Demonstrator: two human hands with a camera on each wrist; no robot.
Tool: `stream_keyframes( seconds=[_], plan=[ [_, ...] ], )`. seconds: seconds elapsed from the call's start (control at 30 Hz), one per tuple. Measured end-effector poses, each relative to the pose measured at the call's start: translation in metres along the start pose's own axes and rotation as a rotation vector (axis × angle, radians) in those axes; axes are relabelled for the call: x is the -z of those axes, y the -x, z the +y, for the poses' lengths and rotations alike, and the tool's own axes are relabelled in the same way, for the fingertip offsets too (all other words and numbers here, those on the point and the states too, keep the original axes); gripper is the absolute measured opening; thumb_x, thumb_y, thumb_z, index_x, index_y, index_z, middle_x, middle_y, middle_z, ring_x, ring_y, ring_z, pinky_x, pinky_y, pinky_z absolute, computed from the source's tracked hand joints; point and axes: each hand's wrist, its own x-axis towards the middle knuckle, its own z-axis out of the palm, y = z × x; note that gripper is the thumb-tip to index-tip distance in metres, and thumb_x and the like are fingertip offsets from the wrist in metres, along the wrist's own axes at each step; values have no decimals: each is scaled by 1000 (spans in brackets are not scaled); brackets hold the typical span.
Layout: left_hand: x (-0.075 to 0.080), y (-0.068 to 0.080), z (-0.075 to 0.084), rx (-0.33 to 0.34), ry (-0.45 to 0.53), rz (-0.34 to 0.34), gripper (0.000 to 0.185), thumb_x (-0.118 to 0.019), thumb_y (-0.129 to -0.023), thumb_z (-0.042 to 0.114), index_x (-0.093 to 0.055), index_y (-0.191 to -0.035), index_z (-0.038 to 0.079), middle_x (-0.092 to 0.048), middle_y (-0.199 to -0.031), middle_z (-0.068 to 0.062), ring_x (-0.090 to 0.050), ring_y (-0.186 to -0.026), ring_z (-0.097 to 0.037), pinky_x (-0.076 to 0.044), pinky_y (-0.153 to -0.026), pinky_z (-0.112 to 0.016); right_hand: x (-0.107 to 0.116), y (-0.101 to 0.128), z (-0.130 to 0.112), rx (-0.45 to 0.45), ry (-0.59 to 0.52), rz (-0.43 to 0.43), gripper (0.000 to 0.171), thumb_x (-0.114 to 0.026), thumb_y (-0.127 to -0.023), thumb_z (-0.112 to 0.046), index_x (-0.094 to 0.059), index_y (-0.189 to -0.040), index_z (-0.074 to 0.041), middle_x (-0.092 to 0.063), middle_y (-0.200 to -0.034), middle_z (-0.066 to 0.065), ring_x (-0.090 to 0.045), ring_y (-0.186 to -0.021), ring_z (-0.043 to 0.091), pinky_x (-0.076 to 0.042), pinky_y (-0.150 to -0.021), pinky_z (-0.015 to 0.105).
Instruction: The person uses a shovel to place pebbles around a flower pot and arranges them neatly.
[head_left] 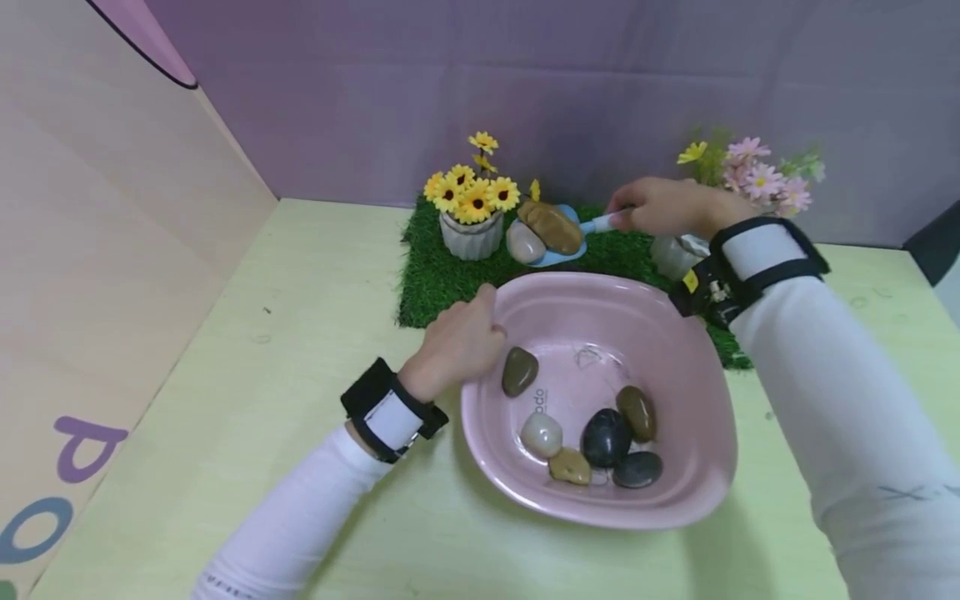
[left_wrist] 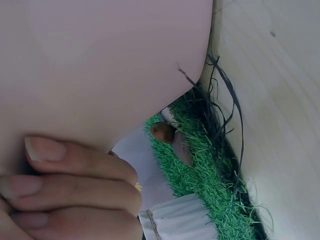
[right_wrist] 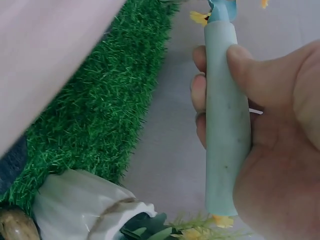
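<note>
My left hand (head_left: 463, 342) grips the left rim of a pink plastic basin (head_left: 705, 400). Its curled fingers (left_wrist: 80, 190) press against the basin's outside in the left wrist view. With my right hand (head_left: 671, 207) I hold a light blue toy shovel (head_left: 598, 223) by its handle (right_wrist: 226, 115), thumb and fingers wrapped round it. On the shovel's blade, beyond the basin's far rim, lie a brown stone (head_left: 553, 229) and a whitish stone (head_left: 527, 243). Several stones rest in the basin, among them a black stone (head_left: 606, 438) and a grey-white stone (head_left: 542, 435).
Behind the basin, a green turf mat (head_left: 423, 283) bears a white pot (head_left: 471, 236) of yellow flowers. Another white pot (head_left: 672, 255), with pink flowers (head_left: 761, 179), stands partly hidden by my right arm. A grey-purple cloth backdrop (head_left: 337, 125) closes off the pale table (head_left: 315, 292).
</note>
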Motion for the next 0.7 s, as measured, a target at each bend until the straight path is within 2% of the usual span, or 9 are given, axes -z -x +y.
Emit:
stream_keyframes(
  seconds=[0.1, 0.23, 0.33, 0.47, 0.57, 0.7],
  plan=[
    [0, 0, 0, 0, 3, 3, 45, -46, -95, 14, -40, -138, 2, -63, -89, -16, -66, -55, -17, -52, -42, -27, -3, -3, 0, 16, 29, 1, 44, -37, -105, -25, -47, -139, 2, -48, -139, 26, -42, -126, 42, -20, -108, 67],
    [-1, -1, 0, -3, 13, 1, 45, -46, -96, 14, -40, -139, 2, -64, -90, -16, -66, -55, -17, -53, -42, -27, -10, -7, 1, 21, 49, -12, 43, -37, -105, -22, -46, -138, 3, -50, -136, 26, -45, -121, 41, -14, -108, 70],
    [-2, -1, 0, -7, 17, -3, 44, -46, -96, 13, -41, -138, 1, -64, -92, -17, -66, -55, -17, -53, -42, -27, -14, -9, 1, 15, 52, -35, 42, -37, -105, -20, -46, -137, 5, -51, -132, 26, -46, -115, 38, -25, -104, 65],
    [-3, -1, 0, -4, 5, 3, 43, -46, -95, 13, -42, -136, 2, -64, -92, -17, -66, -55, -17, -52, -42, -27, -19, -12, 0, 15, 96, -46, 41, -38, -104, -20, -48, -135, 5, -53, -128, 25, -48, -112, 38, -24, -104, 66],
    [-3, -1, 0, -3, 3, 1, 42, -47, -95, 13, -42, -135, 2, -65, -93, -17, -66, -55, -17, -52, -42, -27, -21, -13, 0, 10, 147, -37, 39, -40, -104, -21, -52, -132, 3, -57, -125, 22, -50, -114, 39, -15, -106, 72],
    [-4, -2, 1, -14, 2, -2, 43, -47, -94, 13, -42, -136, 1, -65, -95, -18, -66, -55, -16, -53, -42, -27, -24, -13, 1, 0, 188, -36, 38, -40, -103, -21, -55, -130, 1, -59, -125, 21, -51, -118, 41, -14, -106, 75]
  ],
)
